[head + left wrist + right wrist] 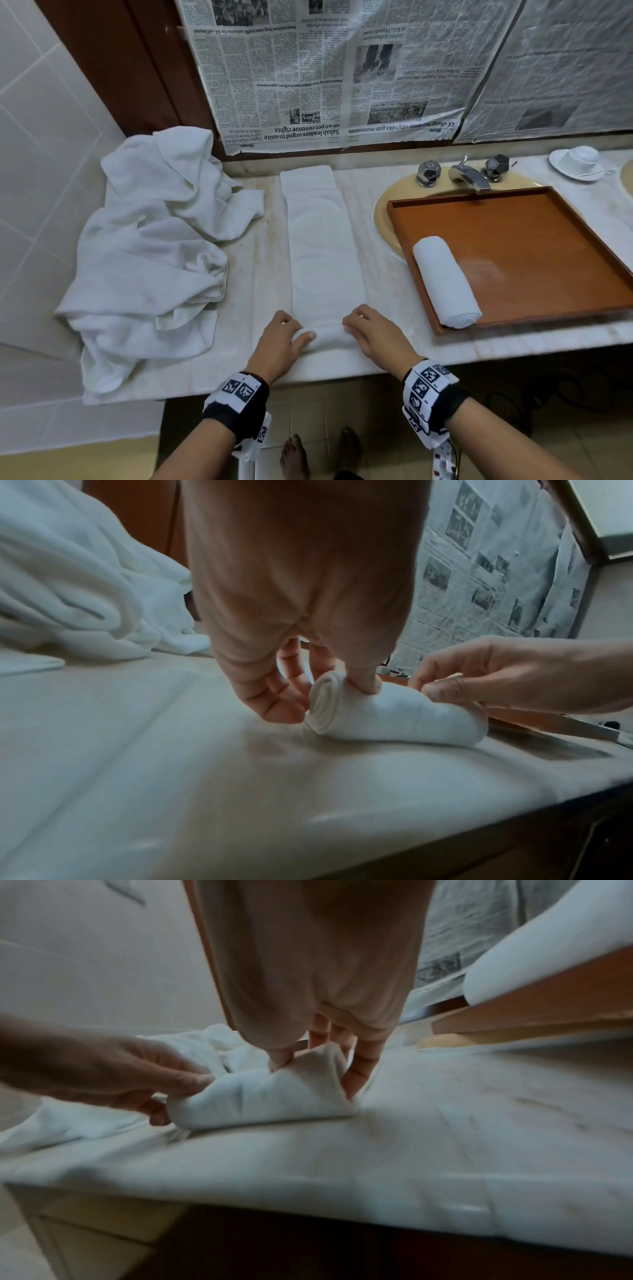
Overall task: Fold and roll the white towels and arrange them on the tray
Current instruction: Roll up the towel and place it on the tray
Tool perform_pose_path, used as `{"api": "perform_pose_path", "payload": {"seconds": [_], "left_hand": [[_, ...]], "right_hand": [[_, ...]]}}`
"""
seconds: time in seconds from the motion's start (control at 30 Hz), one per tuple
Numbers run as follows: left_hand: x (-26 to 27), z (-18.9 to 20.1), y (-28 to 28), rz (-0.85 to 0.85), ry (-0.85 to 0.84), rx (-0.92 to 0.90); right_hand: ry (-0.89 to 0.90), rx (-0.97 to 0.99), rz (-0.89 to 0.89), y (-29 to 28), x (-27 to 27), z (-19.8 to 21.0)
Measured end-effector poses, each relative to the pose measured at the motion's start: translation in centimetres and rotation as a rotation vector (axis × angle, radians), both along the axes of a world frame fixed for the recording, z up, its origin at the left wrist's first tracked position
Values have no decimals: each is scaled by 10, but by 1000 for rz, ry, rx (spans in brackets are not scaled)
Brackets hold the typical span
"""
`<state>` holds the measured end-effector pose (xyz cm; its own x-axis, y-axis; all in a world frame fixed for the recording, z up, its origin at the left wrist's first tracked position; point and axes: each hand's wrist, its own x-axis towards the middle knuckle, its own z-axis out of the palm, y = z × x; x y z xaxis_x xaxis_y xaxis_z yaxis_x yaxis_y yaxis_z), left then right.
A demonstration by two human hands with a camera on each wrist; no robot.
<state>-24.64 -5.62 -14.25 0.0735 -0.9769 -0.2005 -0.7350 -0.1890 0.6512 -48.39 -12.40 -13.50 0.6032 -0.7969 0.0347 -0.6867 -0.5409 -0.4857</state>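
— Both wrists sit nearest, at the table's (342, 363) front edge. What are the hands doing?

— Starting a roll. The left hand (279, 337) and right hand (371, 337) each curl over one end of the folded towel (323, 246), thumbs on the near side and fingers (274, 693) over the far side. Each grip is closed around the small roll (325, 337), I'd judge to keep its two ends level so it doesn't cone out.

— How does that towel look?

— A long, narrow white strip, flat and fairly smooth, running straight from the roll toward the newspaper (325, 85) on the wall. The left wrist view shows a neat spiral of only a few turns at the end; most of the strip remains unrolled.

— And relative to the tray (513, 240)?

— It lies just left of the tray, parallel to its left rim. One finished roll (445, 281) already lies inside the tray against that rim, probably leaving space for others beside it. Farther left of the strip, a heap of loose towels (154, 246) waits unfolded.
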Motion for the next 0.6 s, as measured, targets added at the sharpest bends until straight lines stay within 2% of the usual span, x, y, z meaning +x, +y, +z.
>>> {"api": "perform_pose_path", "payload": {"seconds": [0.07,0.13,0.27,0.4,0.5,0.6], "left_hand": [[0,1,-2,-2,-15,17],[0,1,-2,25,-20,11],[-2,0,-5,111,-6,48],[-5,6,-12,213,25,49],[-14,6,-10,91,-91,-123],[-12,-5,1,-80,-159,-220]], "right_hand": [[80,-186,15,5,0,-2],[71,-223,-12,10,1,-4],[-33,-165,65,11,2,-6],[18,-44,128,8,-4,-5],[71,69,104,-1,-3,-1],[31,241,18,-11,1,5]]}}
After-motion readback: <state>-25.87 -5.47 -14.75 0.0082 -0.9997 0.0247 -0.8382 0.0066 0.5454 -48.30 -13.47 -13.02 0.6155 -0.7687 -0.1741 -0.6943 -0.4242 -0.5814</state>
